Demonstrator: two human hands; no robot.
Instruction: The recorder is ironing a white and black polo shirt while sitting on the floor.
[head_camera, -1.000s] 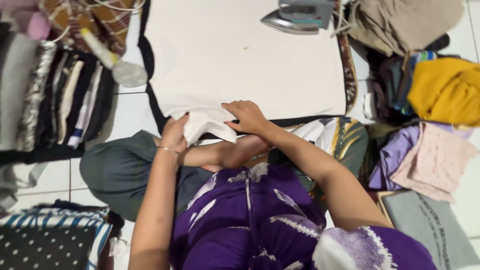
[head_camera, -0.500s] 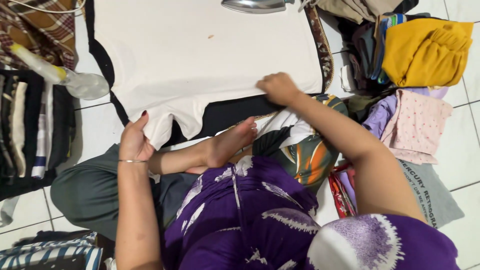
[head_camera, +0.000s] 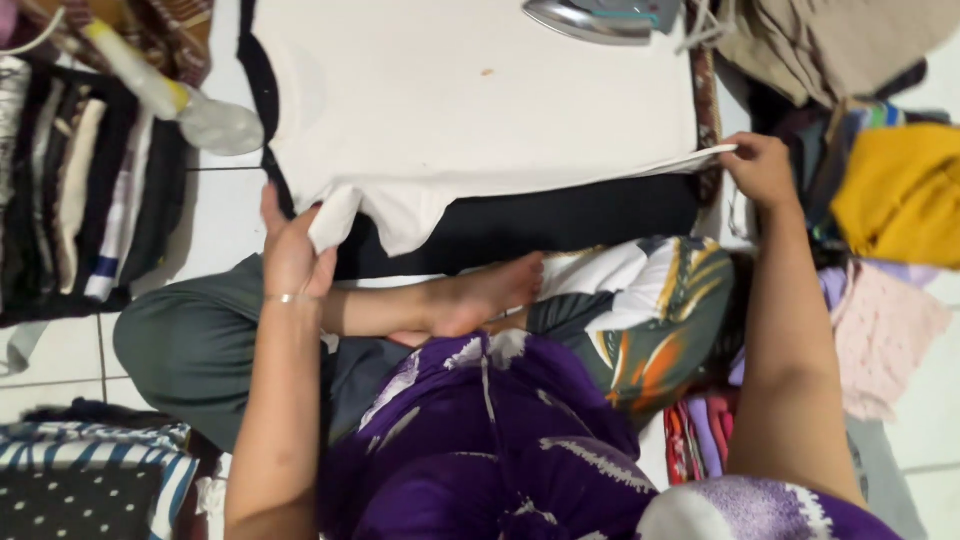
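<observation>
White shirt (head_camera: 470, 110) lies spread flat on a dark ironing mat (head_camera: 540, 225) on the floor. Left hand (head_camera: 290, 255) pinches its sleeve, fingers closed on the cloth; right hand (head_camera: 762, 168) grips the far hem corner, fingers closed. An iron (head_camera: 595, 18) rests at the shirt's far edge.

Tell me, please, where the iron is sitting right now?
In the head view the iron sits at the top edge, on the far end of the white garment, just left of the beige clothes pile and away from both hands.
</observation>
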